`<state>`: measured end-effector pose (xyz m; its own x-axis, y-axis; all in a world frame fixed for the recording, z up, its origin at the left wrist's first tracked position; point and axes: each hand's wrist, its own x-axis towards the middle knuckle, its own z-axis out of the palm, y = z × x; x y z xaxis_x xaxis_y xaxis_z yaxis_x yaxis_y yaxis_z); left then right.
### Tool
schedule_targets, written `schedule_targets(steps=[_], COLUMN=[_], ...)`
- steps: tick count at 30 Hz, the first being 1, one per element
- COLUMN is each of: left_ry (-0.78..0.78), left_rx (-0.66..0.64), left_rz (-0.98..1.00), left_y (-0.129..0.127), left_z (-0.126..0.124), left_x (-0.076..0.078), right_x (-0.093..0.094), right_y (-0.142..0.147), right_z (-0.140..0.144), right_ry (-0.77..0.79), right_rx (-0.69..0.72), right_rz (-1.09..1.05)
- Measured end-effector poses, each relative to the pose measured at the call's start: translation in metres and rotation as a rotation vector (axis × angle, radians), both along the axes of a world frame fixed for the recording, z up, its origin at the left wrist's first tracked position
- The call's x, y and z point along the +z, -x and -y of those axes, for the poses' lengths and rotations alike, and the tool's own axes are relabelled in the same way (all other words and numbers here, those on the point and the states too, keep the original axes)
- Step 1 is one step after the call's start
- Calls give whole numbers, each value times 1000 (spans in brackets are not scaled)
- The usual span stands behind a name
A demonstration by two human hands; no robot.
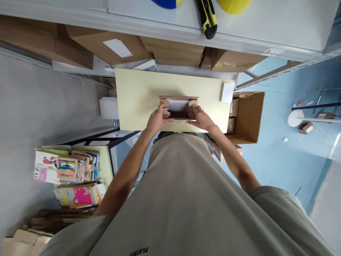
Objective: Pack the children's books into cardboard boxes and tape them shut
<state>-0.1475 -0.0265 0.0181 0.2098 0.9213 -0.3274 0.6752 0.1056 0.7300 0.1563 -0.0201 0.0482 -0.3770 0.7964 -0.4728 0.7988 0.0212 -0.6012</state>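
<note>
A small open cardboard box [178, 97] sits on a pale yellow table [138, 96], with something white inside it. My left hand [157, 119] grips the box's left end, fingers curled over the side flap. My right hand [199, 116] holds the right end the same way. Both hands press on the box from opposite sides near the table's front edge.
A white packet [227, 91] lies at the table's right edge. An open carton [249, 117] with smaller boxes stands on the blue floor to the right. Stacked books [66, 167] lie at the left. A shelf above holds a yellow-black utility knife [207, 17]; cardboard boxes [106, 44] sit beneath it.
</note>
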Motion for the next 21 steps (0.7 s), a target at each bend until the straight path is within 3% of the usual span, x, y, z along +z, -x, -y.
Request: schedule_targets(steps=[5, 12, 16, 21], left_ry=[-27, -108, -162, -247], left_rx=[92, -19, 20, 100], left_rz=[42, -36, -37, -29], left_y=[1, 9, 5, -4], left_z=[-13, -30, -36, -39], left_x=[-4, -4, -16, -37], right_x=[-17, -18, -16, -17], right_y=[-5, -13, -18, -11], right_z=[-5, -8, -11, -13], right_ry=[-47, 15, 25, -109], right_rx=[31, -144, -347, -307], right_rz=[-16, -122, -97, 1])
